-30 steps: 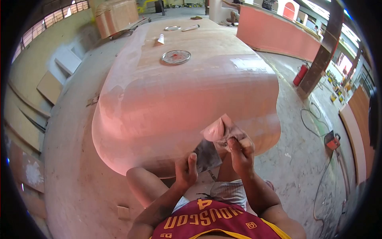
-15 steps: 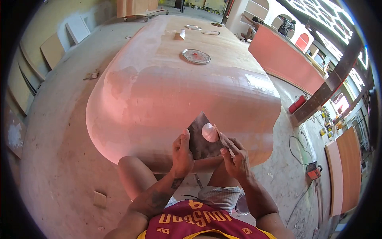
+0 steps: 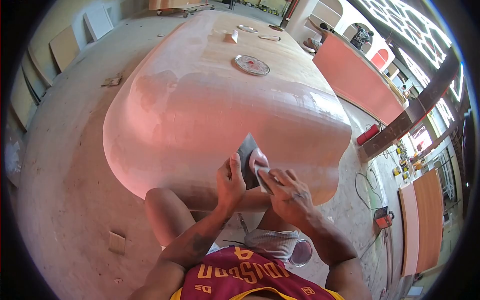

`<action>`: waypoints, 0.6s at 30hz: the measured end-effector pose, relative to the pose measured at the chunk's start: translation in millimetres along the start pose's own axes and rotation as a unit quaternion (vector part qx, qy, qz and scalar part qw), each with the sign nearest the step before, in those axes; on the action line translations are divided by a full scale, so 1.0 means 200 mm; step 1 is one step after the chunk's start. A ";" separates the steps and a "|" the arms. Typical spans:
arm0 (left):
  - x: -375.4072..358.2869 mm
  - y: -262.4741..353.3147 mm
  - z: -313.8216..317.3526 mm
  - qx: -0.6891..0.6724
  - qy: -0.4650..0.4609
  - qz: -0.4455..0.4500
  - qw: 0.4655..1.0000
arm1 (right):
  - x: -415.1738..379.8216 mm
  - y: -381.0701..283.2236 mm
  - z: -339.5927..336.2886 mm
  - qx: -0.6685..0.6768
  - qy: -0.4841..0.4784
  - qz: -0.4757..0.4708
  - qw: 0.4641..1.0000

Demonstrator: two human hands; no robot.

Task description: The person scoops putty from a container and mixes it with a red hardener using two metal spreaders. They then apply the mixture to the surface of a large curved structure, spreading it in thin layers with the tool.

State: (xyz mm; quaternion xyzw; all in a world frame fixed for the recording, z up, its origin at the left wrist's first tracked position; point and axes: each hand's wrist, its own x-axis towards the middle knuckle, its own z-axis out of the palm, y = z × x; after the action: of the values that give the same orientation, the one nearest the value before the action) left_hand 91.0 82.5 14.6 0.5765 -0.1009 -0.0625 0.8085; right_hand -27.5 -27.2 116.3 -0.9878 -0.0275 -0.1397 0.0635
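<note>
My left hand point(image 3: 231, 181) is closed on a dark, flat putty plate point(image 3: 245, 146), its thumb along the near edge. A mound of pale pink putty point(image 3: 256, 158) sits on the plate. My right hand point(image 3: 291, 194) grips a thin, light-coloured spreader point(image 3: 264, 180), whose edge meets the putty; part of the spreader is hidden by the fingers. Both hands are above my knees, in front of a large pink structure with a rounded end point(image 3: 210, 120). Uneven putty patches mark its surface.
On the structure's top lie a round metal lid point(image 3: 252, 65) with pink residue, a second lid point(image 3: 247, 29) and two tubes. A round tub point(image 3: 300, 252) stands by my thigh. To the right are a fire extinguisher point(image 3: 368, 134), cables and boards. Several people are farther back.
My right hand has turned palm down, bringing the spreader lower across the plate. The plate is tilted more steeply, and the putty mound looks flatter and drawn out.
</note>
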 end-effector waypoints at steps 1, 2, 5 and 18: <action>0.00 -0.02 -0.03 0.023 -0.007 0.003 1.000 | 0.01 0.00 -0.03 0.010 0.000 -0.012 1.000; 0.00 -0.04 -0.05 0.045 -0.011 0.007 0.999 | 0.03 0.01 -0.09 0.019 -0.001 -0.026 0.999; -0.01 0.01 -0.04 -0.017 -0.002 -0.020 1.000 | 0.09 -0.02 -0.11 -0.004 0.033 -0.014 0.999; 0.00 0.00 -0.02 0.003 0.005 -0.012 1.000 | 0.06 -0.06 -0.05 -0.006 -0.052 -0.054 0.997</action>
State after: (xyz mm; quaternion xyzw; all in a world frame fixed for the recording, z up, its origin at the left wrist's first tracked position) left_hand 91.6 87.3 13.9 0.5806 -0.0901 -0.0695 0.8062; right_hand -19.5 -17.0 130.2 -0.9911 -0.0828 -0.0919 0.0483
